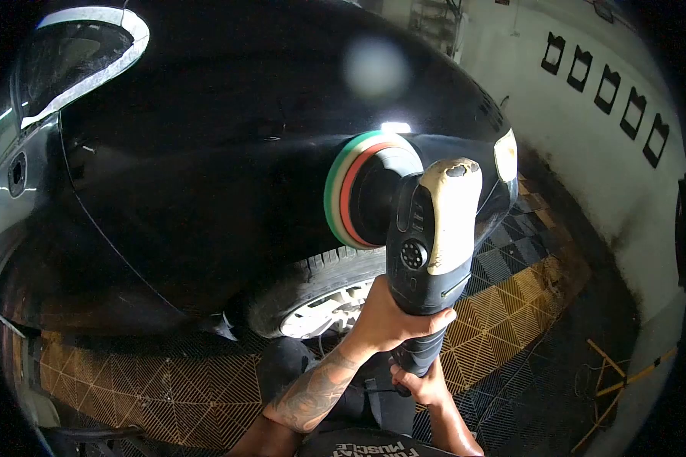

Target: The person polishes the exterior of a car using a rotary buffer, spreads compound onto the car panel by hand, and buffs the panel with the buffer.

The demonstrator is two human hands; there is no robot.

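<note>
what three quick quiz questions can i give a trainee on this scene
1. True or false: the left hand grips the polisher nearer the pad than the right hand does.
2. Fill in the blank: the band around the pad's outer edge is ____.
3. Multiple choice: the patterned floor tiles are (a) all white, (b) yellow and black, (c) all red.

Key: 1 true; 2 green; 3 b

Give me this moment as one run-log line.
left hand: around polisher | right hand: gripping its rear end | pad: at black car panel, above wheel
</note>
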